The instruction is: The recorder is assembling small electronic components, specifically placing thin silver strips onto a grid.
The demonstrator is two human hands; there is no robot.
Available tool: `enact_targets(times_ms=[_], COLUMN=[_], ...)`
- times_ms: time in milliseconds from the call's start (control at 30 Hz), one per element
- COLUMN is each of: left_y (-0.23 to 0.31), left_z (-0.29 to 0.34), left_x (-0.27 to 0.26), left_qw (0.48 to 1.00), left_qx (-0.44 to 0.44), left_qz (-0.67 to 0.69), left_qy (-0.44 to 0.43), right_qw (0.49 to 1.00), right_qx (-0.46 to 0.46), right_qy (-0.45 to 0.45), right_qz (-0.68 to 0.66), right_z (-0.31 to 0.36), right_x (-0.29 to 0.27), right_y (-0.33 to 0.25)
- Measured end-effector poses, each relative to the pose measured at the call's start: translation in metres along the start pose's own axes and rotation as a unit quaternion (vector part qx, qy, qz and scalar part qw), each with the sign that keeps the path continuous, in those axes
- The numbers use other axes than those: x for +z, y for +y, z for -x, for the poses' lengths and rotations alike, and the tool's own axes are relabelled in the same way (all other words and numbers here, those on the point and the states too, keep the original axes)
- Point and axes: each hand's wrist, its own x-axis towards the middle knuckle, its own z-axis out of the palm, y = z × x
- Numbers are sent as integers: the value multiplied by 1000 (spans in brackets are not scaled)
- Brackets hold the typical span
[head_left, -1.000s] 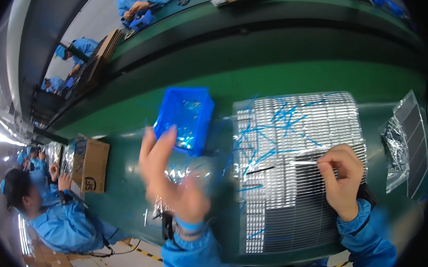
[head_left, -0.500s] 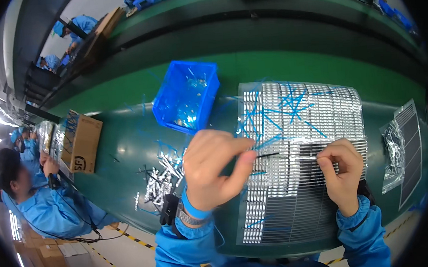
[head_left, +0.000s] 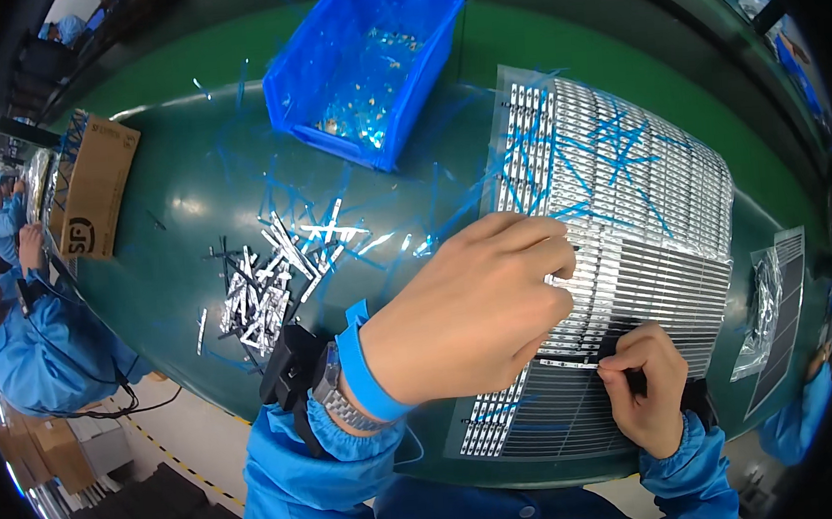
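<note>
My left hand (head_left: 473,318) is closed over the left part of a sheet of silver strips (head_left: 665,160) laid in rows. Its fingertips are turned away, so what they hold is hidden. Lower on the sheet, my right hand (head_left: 649,388) pinches the right end of a narrow silver strip (head_left: 570,363) with dark marks. The strip's other end lies close to my left hand. Thin blue strips (head_left: 621,149) are scattered across the upper sheet, while dark rows (head_left: 581,412) show on its lower part.
Left of my hands lies a pile of short silver and black strips (head_left: 262,294). A blue bin (head_left: 279,91) with small bits inside stands at the back. Clear plastic packaging (head_left: 760,317) lies far right. A cardboard box (head_left: 102,190) and a co-worker (head_left: 41,348) are at left.
The view has tilted and come closer to the table. My right hand has moved down the sheet and now pinches a silver strip. The dark strip at my left fingertips no longer shows.
</note>
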Motion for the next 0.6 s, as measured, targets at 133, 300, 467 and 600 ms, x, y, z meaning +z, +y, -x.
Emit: enact_targets(times_ms=[133,300,467,600], left_y=[0,0,-2,-2], left_z=[2,3,3,4], left_x=[-1,3,6,5], left_qw=[1000,1000,997,998], left_qx=[-15,0,23,25], left_qz=[-3,10,18,17], left_qy=[-18,21,65,61], right_qw=[1000,1000,999,999], right_qx=[-14,-19,-27,-23], right_qy=[-2,0,1,0], right_qz=[25,22,23,25], right_z=[0,-1,-1,-1], right_x=[2,3,4,4], right_y=[0,0,0,-1])
